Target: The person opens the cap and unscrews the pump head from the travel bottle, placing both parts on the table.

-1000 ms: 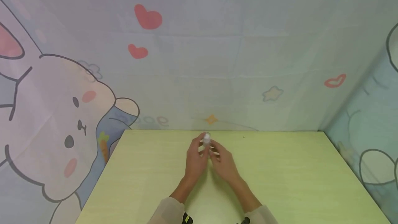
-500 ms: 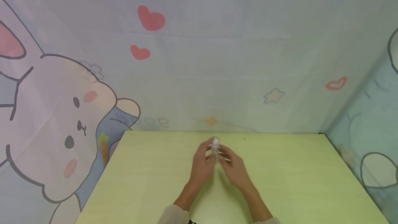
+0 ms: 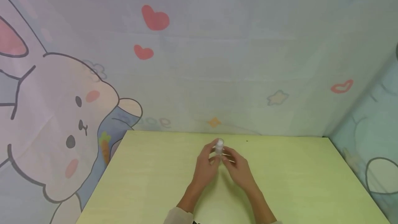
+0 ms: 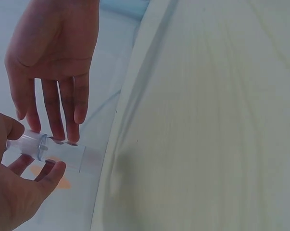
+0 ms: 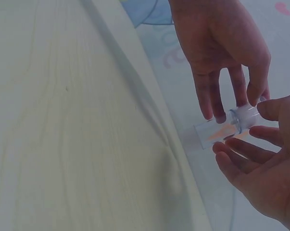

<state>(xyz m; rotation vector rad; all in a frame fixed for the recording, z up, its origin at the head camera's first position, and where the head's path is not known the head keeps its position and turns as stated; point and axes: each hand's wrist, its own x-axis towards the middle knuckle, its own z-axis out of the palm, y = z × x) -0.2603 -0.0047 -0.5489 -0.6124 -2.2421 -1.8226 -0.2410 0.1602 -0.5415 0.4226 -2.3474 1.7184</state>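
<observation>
A small clear bottle (image 3: pixel 219 147) with a whitish upper part stands upright between both hands, over the far half of the table. The left hand (image 3: pixel 206 170) grips it from the left, one finger up at its top and the thumb lower on the near side. From the other side the right hand (image 3: pixel 240 173) holds it with its fingertips. In the left wrist view the clear lower part of the bottle (image 4: pixel 68 153) shows beyond the left hand's fingers (image 4: pixel 51 177). The right wrist view has the bottle (image 5: pixel 217 132) among the fingertips of both hands.
A pale yellow-green table (image 3: pixel 298 179) extends under the forearms, its back edge close behind the bottle. A printed cloth (image 3: pixel 217 58) with hearts and a rabbit hangs behind and along the sides. One tiny dark speck (image 3: pixel 247 141) lies near the back edge.
Both hands and the bottle have moved right and a little nearer to the person. The head view has shifted slightly too. The grip on the bottle looks much the same.
</observation>
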